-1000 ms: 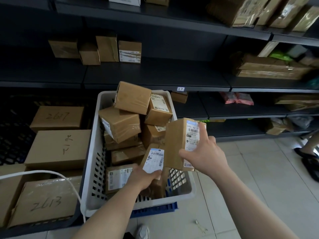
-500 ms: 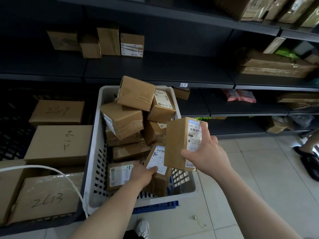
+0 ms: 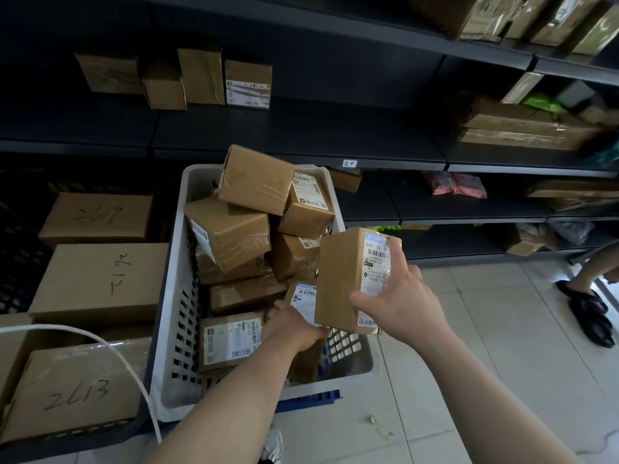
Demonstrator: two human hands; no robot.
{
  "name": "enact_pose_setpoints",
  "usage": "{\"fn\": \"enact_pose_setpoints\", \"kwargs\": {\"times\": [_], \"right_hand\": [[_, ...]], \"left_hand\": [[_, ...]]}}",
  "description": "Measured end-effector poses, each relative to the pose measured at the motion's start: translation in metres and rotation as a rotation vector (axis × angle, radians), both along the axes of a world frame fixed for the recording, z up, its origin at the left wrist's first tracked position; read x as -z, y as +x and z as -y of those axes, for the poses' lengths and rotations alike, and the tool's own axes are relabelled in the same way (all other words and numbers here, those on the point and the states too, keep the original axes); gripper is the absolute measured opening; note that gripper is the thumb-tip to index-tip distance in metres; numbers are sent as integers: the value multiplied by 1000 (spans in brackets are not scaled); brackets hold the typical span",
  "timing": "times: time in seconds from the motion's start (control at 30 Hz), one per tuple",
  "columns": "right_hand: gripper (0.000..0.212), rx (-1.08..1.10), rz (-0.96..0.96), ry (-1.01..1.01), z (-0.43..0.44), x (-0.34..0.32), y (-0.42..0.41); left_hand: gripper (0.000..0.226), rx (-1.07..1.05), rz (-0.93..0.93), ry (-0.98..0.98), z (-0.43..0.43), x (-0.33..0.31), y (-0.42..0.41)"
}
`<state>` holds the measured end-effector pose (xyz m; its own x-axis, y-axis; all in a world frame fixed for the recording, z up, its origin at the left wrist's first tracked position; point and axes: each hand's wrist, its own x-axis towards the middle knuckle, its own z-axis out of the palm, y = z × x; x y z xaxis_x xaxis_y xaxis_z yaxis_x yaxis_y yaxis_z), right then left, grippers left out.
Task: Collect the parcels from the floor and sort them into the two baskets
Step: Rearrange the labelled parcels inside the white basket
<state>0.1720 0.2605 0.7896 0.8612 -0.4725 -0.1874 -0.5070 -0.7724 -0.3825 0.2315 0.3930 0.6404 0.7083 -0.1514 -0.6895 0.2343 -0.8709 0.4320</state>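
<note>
A white slatted basket (image 3: pixel 174 329) in front of me holds several brown taped parcels. My right hand (image 3: pixel 398 306) grips an upright brown parcel (image 3: pixel 341 279) with a white barcode label, held over the basket's right rim. My left hand (image 3: pixel 291 329) reaches into the basket and rests on a smaller labelled parcel (image 3: pixel 303 298) standing near the front right corner; its fingers are partly hidden behind it. To the left, a dark basket (image 3: pixel 83 433) holds larger boxes with handwritten numbers.
Dark metal shelves (image 3: pixel 301 142) with more parcels run along the back. A blue crate edge (image 3: pixel 311 398) shows under the white basket. A white cord (image 3: pixel 110 346) arcs over the left boxes. Another person's foot in a black sandal (image 3: pixel 589 316) stands on the tiled floor at right.
My left hand has sunk deeper into the basket with the small labelled parcel. The right hand's parcel stayed nearly in place above the right rim.
</note>
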Motion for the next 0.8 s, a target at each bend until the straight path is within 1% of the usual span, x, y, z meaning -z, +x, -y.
{"fn": "enact_pose_setpoints", "kwargs": {"times": [0.07, 0.1, 0.2, 0.37, 0.43, 0.57, 0.63, 0.67, 0.73, 0.77, 0.8], "right_hand": [[103, 4, 10, 9, 1, -1, -1], [103, 6, 9, 13, 2, -3, -2], [102, 12, 14, 17, 5, -8, -4], [101, 21, 51, 18, 10, -13, -4], [101, 33, 51, 21, 11, -13, -4], [101, 44, 55, 26, 14, -12, -5], [101, 52, 55, 26, 16, -12, -6], [101, 54, 54, 28, 16, -12, -7], [101, 56, 49, 25, 18, -12, -9], [101, 59, 45, 24, 19, -12, -10], [100, 62, 42, 23, 20, -13, -11]], "left_hand": [[140, -13, -35, 42, 3, 1, 0], [142, 4, -10, 68, 4, 2, 0], [128, 44, 105, 108, 5, 7, -5], [112, -26, 179, 110, 5, 10, -17], [108, -52, 181, 71, 6, 7, -19], [105, -186, 123, -9, 6, 7, -25], [102, -180, 133, 2, 7, 12, -33], [101, -189, 104, -12, 8, 15, -35], [95, -234, -31, -69, 10, 23, -33], [89, -217, -98, -89, 11, 27, -31], [80, -154, -163, -97, 11, 29, -30]]}}
